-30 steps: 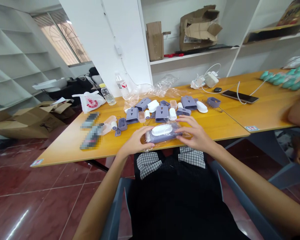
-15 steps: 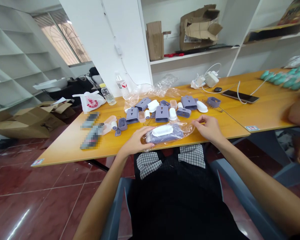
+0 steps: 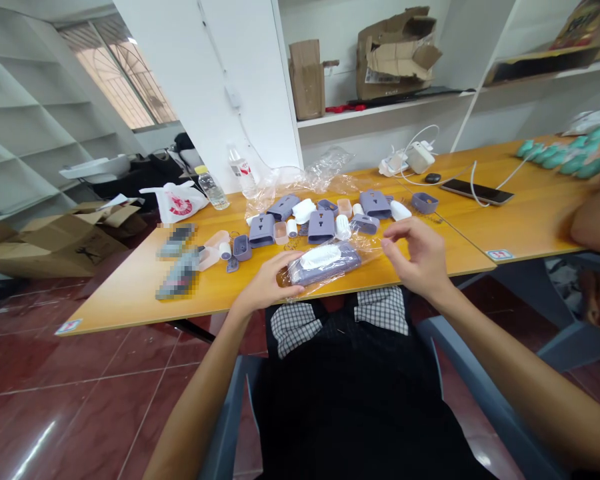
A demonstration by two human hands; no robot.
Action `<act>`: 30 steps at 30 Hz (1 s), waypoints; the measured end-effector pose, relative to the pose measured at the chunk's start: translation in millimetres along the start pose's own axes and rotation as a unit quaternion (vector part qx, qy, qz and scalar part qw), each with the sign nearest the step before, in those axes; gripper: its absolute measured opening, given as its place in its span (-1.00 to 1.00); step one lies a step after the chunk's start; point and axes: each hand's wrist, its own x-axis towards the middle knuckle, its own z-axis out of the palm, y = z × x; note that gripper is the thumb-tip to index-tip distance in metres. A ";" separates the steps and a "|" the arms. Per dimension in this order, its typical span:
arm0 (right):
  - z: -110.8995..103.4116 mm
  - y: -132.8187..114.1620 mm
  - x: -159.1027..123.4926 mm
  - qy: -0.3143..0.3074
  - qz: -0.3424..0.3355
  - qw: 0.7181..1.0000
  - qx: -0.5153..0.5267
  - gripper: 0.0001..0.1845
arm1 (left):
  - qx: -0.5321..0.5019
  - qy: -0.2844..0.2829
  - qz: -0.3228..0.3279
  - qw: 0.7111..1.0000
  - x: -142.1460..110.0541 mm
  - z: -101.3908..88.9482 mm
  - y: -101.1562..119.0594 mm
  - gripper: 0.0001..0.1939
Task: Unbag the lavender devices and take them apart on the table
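Observation:
A clear plastic bag (image 3: 330, 263) holding a purple case and a white ribbed piece lies at the near edge of the wooden table (image 3: 130, 293). My left hand (image 3: 267, 283) grips the bag's left end, thumb and fingers closed on it. Raised just right of the bag, my right hand (image 3: 420, 257) has its fingers curled and pinched at the bag's right edge; whether it holds the plastic I cannot make out. Behind the bag lie several loose purple cases (image 3: 321, 227) and white parts (image 3: 304, 210).
Two water bottles (image 3: 211, 189), a white shopping bag (image 3: 177, 201) and crumpled clear plastic (image 3: 325, 170) sit at the back. A phone (image 3: 470, 191), chargers and cables lie to the right. Another person's arm (image 3: 595, 217) shows at the right edge. Cardboard boxes stand left.
My right hand has come off the top of the bag, slid to its right end and lifted slightly. My left hand has stayed on the left end.

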 end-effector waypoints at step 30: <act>-4.3 26.7 -2.9 -0.362 0.212 0.880 0.222 -0.27 | 0.032 0.108 0.021 0.993 -1.7 6.7 3.1 -0.75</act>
